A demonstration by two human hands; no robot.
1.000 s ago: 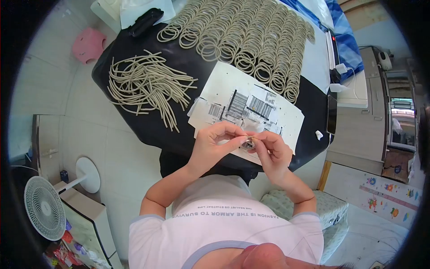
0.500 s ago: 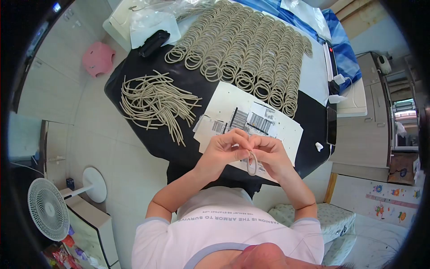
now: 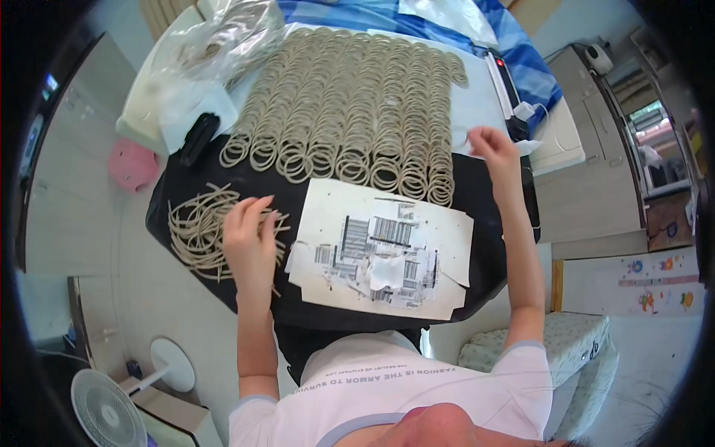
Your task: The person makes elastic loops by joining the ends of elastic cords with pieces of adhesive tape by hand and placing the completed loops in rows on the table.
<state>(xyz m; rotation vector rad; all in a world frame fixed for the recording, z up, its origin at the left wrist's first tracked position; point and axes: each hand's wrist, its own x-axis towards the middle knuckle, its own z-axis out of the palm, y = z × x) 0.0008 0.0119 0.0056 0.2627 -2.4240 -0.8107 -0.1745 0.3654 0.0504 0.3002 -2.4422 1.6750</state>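
My left hand (image 3: 252, 238) is over the right side of a loose pile of beige cord lengths (image 3: 199, 231), its fingers apart and nothing visibly held. My right hand (image 3: 493, 153) is raised at the far right, beside the rows of beige rings (image 3: 339, 104). Its fingers are curled together at the tips; whether a ring is between them I cannot make out. A cream cardboard sheet (image 3: 309, 216) with barcode labels lies between my hands, close to my body.
Black cloth (image 3: 484, 216) covers the near tabletop. A black object (image 3: 199, 139) and a plastic bag (image 3: 223, 37) are at the back left. A power strip (image 3: 503, 86) lies at the back right. A fan (image 3: 110, 408) stands at lower left.
My hands have parted from the ring they held together above the cardboard. The left has moved left to the cord pile, the right up and right beside the ring rows. The view has shifted.
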